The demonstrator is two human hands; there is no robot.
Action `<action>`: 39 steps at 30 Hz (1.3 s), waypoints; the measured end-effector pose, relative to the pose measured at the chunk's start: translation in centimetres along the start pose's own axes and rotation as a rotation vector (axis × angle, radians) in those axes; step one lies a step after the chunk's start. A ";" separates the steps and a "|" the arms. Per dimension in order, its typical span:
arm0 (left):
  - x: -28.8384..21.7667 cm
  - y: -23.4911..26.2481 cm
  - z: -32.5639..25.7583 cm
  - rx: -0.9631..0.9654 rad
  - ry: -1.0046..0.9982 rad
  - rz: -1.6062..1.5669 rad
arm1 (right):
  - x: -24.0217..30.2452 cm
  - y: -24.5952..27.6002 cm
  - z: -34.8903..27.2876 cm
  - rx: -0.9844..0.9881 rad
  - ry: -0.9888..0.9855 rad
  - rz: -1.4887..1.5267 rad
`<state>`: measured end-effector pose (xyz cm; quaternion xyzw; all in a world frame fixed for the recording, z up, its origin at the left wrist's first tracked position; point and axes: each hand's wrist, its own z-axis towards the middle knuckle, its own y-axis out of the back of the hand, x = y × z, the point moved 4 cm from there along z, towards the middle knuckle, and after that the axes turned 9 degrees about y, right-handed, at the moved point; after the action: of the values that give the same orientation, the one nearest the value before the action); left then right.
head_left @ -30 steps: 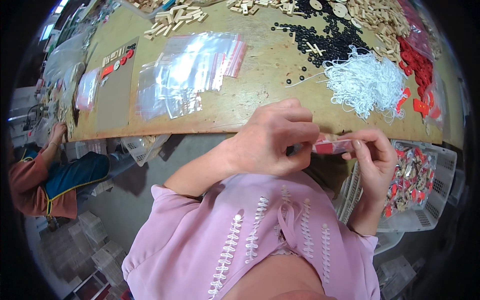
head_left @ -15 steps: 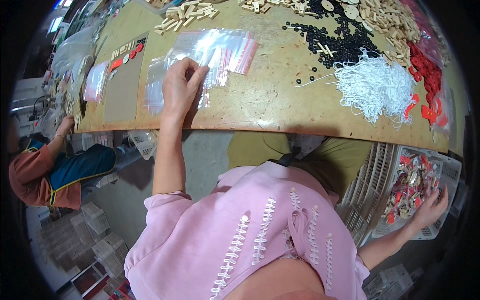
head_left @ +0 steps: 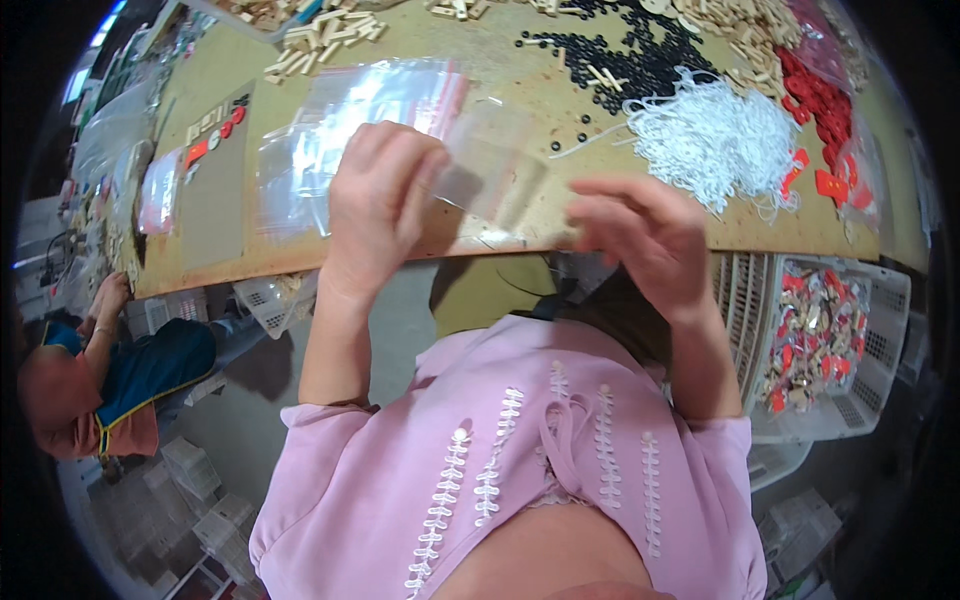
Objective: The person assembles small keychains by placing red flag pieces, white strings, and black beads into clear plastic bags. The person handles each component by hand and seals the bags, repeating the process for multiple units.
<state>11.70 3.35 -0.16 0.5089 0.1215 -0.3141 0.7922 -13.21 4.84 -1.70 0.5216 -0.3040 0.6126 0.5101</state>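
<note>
A clear plastic zip bag (head_left: 487,158) hangs from the pinched fingers of my left hand (head_left: 380,200), above the near part of the table. Beside that hand, partly hidden by it, lies a stack of clear zip bags (head_left: 365,95) with pink-red edges. My right hand (head_left: 648,235), smeared a little by motion, is over the table's near edge to the right of the held bag. Its fingers are stretched out and apart, touching nothing that I can see.
White cords (head_left: 700,140) are heaped right of centre. Behind them lie black rings (head_left: 630,50) and wooden pieces (head_left: 335,38); red pieces (head_left: 815,105) lie at far right. A cardboard strip (head_left: 217,205) carries sample parts. A white crate (head_left: 880,345) holds filled bags. Another person (head_left: 150,365) sits at left.
My right hand has come up from the crate of filled bags to the table's edge. A single bag has been lifted off the stack by my left hand.
</note>
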 end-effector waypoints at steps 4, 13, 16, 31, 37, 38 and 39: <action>-2.7 -2.1 0.1 0.095 -0.151 -0.064 | -1.2 -0.4 0.8 0.112 -0.247 0.208; -4.6 -5.4 -0.6 0.254 0.181 -0.637 | -1.7 -0.3 -0.9 -0.092 -0.145 0.263; -5.4 -6.3 -0.9 0.226 0.149 -0.598 | -1.7 -0.5 -0.6 -0.173 -0.065 0.200; -5.5 -5.7 -0.8 0.170 -0.221 -0.276 | -3.3 0.4 -1.1 -0.083 -0.406 0.321; -3.0 -5.1 -1.5 0.223 -0.300 -0.218 | -1.8 0.0 -0.5 -0.149 0.092 -0.007; -2.7 -4.8 -1.7 0.220 -0.307 -0.217 | 0.1 -0.2 -0.2 -0.220 0.316 -0.208; -2.5 -4.5 -1.9 0.219 -0.316 -0.215 | 1.9 -0.7 0.2 -0.075 0.459 -0.332</action>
<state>7.21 4.65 -2.97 0.5205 0.0146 -0.4841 0.7032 -12.32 5.44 0.02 0.3923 -0.1135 0.6112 0.6779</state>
